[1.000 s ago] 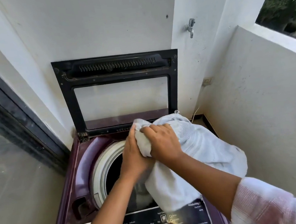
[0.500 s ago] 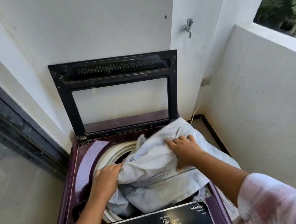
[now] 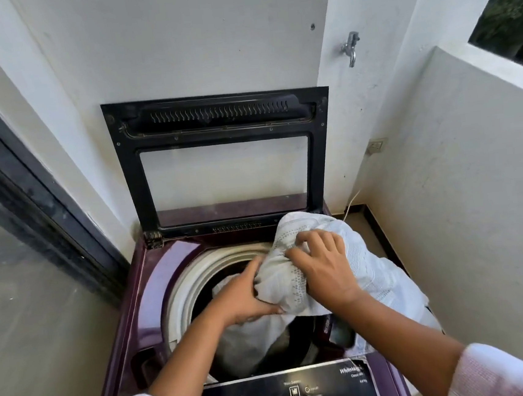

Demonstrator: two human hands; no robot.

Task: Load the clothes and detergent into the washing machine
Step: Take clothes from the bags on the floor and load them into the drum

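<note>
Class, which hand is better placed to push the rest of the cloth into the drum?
Right hand: it grips the cloth bunched outside the drum; left hand holds the part already inside.

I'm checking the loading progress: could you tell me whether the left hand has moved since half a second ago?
Yes. The left hand moved right, from the drum's white rim toward its centre.

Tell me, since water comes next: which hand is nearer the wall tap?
Right. The right hand grips the white cloth below the tap; the left hand sits lower, farther left, over the drum.

Head camera looks down, close over washer [image 3: 152, 272]
</note>
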